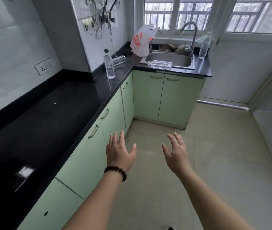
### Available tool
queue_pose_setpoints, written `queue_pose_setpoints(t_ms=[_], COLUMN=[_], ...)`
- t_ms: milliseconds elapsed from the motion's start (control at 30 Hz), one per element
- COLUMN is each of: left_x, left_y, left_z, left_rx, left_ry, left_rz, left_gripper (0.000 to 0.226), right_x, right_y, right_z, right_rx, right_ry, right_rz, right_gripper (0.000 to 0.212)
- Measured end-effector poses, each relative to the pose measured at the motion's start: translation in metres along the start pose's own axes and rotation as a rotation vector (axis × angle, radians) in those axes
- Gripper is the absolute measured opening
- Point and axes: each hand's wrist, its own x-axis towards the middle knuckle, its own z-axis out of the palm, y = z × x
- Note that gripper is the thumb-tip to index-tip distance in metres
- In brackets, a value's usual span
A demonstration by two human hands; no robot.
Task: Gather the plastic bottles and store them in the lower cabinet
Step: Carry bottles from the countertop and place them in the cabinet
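Several clear plastic bottles are spread over the far end of the black countertop (49,113). One with a dark cap (109,64) stands upright near the corner, and a second (119,60) lies on its side just behind it. A third bottle (161,64) lies across the front rim of the steel sink (170,59). A fourth (204,45) stands right of the tap. The pale green lower cabinet doors (148,95) are all closed. My left hand (119,151) and my right hand (175,151) hover over the floor with spread fingers, holding nothing, far from the bottles.
A white plastic bag with red print (141,41) stands left of the sink. Rags lie behind the sink by the tap (191,39). Cables hang on the wall pillar (105,17). The tiled floor (214,155) stretches ahead to the cabinets.
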Motion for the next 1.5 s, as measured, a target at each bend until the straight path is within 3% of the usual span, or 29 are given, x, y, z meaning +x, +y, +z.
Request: queue_pose_setpoints(t_ms=[333, 633, 900, 1067, 1333, 1400, 1500], left_x=[0.230, 0.407, 0.535, 0.624, 0.746, 0.763, 0.778], left_y=[0.033, 0.075, 0.056, 0.032, -0.008, -0.015, -0.023], left_z=[0.075, 0.090, 0.104, 0.110, 0.102, 0.104, 0.106], left_rx=[0.013, -0.033, -0.112, -0.216, -0.559, -0.615, -0.608], left_ry=[0.065, 0.231, 0.365, 0.532, 0.774, 0.844, 0.978], left_rz=[-0.177, -0.308, -0.399, -0.454, -0.671, -0.693, -0.686], left_gripper=[0.074, 0.072, 0.080, 0.088, 0.115, 0.107, 0.071], right_x=[0.276, 0.485, 0.615, 0.699, 0.820, 0.840, 0.867], right_y=[0.014, -0.005, -0.031, -0.059, -0.126, -0.133, -0.138], right_z=[0.022, 0.026, 0.075, 0.121, 0.189, 0.200, 0.217], right_rx=[0.036, -0.008, 0.004, -0.028, -0.068, -0.076, -0.104], right_ry=[-0.078, -0.189, -0.283, -0.334, -0.427, -0.447, -0.490], right_rz=[-0.123, -0.250, -0.313, -0.387, -0.513, -0.530, -0.568], right_gripper=[0.051, 0.051, 0.052, 0.052, 0.051, 0.051, 0.052])
